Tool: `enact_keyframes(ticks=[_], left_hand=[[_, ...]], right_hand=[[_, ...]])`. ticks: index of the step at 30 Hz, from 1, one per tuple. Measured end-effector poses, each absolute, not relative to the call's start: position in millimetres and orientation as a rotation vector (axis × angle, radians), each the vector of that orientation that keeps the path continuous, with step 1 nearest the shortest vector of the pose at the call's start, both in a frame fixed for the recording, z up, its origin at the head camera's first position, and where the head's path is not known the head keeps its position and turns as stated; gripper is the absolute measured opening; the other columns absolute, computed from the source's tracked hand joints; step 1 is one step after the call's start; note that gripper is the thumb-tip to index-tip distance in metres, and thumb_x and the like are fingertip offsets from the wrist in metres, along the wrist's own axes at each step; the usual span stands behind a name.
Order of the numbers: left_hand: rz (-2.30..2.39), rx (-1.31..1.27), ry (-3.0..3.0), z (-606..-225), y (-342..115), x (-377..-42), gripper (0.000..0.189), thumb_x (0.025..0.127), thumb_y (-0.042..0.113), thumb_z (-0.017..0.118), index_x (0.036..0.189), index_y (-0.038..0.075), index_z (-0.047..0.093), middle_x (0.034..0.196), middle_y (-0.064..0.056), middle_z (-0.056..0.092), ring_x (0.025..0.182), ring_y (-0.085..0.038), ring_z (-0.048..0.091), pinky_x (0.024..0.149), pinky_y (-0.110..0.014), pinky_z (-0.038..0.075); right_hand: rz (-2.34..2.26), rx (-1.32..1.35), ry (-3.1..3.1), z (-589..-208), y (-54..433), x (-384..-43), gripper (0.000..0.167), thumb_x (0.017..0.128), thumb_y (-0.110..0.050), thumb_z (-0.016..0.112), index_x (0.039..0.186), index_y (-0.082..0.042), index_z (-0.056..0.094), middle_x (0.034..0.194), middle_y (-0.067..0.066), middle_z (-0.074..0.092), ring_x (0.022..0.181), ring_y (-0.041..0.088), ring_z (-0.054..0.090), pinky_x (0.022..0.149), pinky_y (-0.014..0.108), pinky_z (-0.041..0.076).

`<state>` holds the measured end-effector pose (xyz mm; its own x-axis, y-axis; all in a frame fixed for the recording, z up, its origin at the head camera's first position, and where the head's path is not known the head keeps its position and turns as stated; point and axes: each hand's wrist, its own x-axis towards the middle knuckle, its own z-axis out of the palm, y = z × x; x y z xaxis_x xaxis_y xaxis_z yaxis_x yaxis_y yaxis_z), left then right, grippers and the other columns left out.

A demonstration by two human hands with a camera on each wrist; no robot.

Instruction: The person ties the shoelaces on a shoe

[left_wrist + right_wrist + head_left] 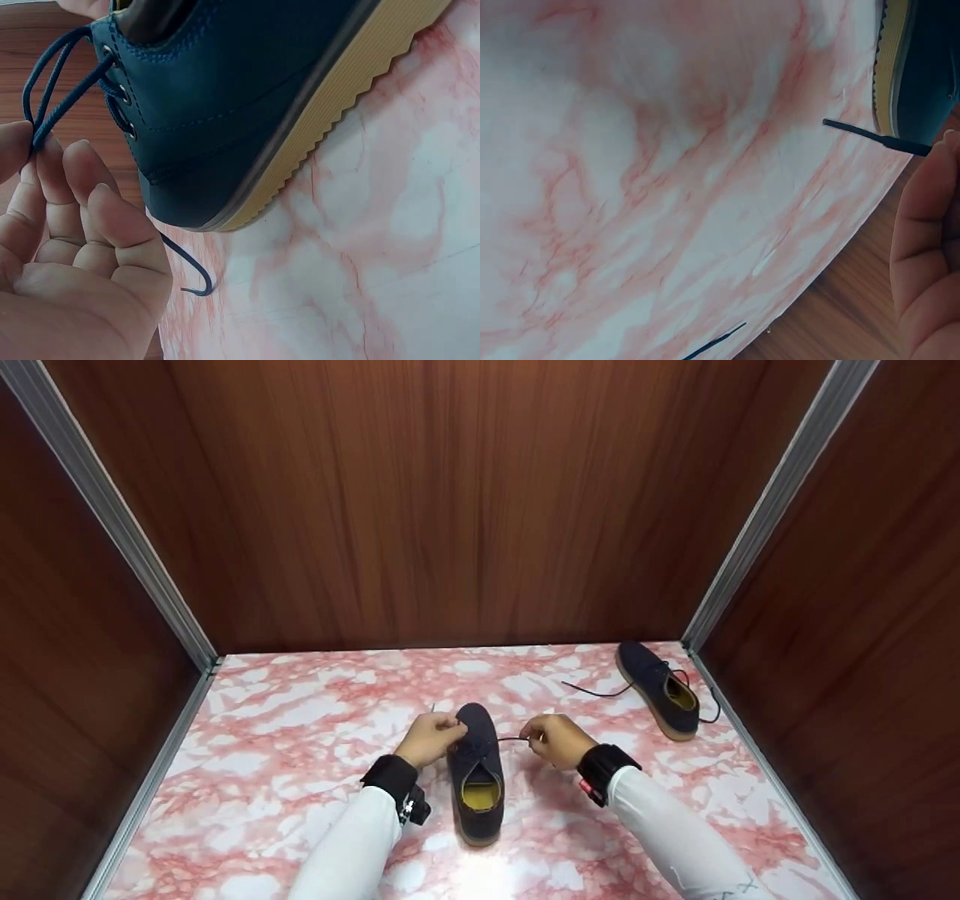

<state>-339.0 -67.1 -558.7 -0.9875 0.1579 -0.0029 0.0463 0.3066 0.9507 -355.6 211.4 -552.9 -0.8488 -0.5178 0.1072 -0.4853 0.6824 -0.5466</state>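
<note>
A dark blue lace-up shoe [480, 735] with yellow lining stands on the table, toe pointing away from me. At its left side, my left hand [433, 739] pinches a looped part of the blue shoelace [75, 97] between thumb and forefinger, the other fingers loosely bent. My right hand [559, 741], to the right of the shoe, pinches a lace [511, 739] stretched sideways from it. In the right wrist view the lace tip [874, 136] sticks out past the fingers. A loose lace end [196, 266] lies by the toe in the left wrist view.
A matching shoe [645, 667] stands at the back right, its lace [596, 692] trailing left over the red-and-white marbled tabletop [300, 712]. Brown wood-look panels [450, 510] rise behind and at both sides, with metal strips [780, 487] at the corners.
</note>
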Motion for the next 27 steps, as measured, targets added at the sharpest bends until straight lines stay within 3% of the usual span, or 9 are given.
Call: enact_keyframes(ticks=[6,10,16,20,27], left_hand=[[1.762,0.178,2.472,-558.7,-69.2,-338.3,0.017,0.097,0.015,0.068,0.094,-0.002,0.072,0.071,0.006,0.059,0.063,-0.009,0.054,0.054,-0.019,0.042],[1.771,0.170,2.459,-559.9,-69.7,-338.4,0.017,0.097,0.015,0.068,0.095,-0.002,0.073,0.075,0.006,0.062,0.068,-0.014,0.057,0.054,-0.020,0.043],[1.775,0.167,2.465,-561.6,-71.8,-337.1,0.019,0.097,0.017,0.069,0.095,-0.001,0.072,0.077,0.002,0.065,0.070,-0.015,0.060,0.056,-0.020,0.044],[1.812,0.145,2.439,-562.6,-73.3,-334.8,0.018,0.097,0.017,0.069,0.095,-0.001,0.071,0.083,-0.006,0.071,0.071,-0.016,0.066,0.057,-0.021,0.045],[1.892,0.113,2.393,-565.8,-76.5,-331.6,0.017,0.098,0.017,0.069,0.101,0.000,0.071,0.095,-0.017,0.075,0.074,-0.019,0.068,0.059,-0.024,0.046]], right_hand=[[-0.906,-0.841,2.848,-554.1,218.5,-356.4,0.015,0.084,0.002,0.064,0.089,-0.009,0.072,0.077,0.001,0.070,0.069,0.002,0.053,0.068,0.021,0.046],[-0.930,-0.824,2.824,-553.1,223.0,-356.8,0.006,0.089,-0.005,0.071,0.085,-0.009,0.070,0.075,-0.001,0.069,0.068,0.001,0.054,0.067,0.020,0.047],[-0.981,-0.830,2.790,-551.8,231.3,-358.0,0.016,0.092,-0.016,0.079,0.082,-0.008,0.069,0.075,0.003,0.071,0.065,-0.001,0.054,0.065,0.019,0.047],[-1.002,-0.838,2.796,-552.2,237.0,-359.7,0.011,0.092,-0.012,0.078,0.084,-0.007,0.072,0.078,0.010,0.073,0.060,-0.001,0.053,0.061,0.019,0.046],[-0.904,-0.792,2.928,-550.3,242.0,-360.2,0.006,0.089,-0.013,0.081,0.085,-0.010,0.080,0.073,0.002,0.065,0.066,0.003,0.048,0.064,0.021,0.041]])
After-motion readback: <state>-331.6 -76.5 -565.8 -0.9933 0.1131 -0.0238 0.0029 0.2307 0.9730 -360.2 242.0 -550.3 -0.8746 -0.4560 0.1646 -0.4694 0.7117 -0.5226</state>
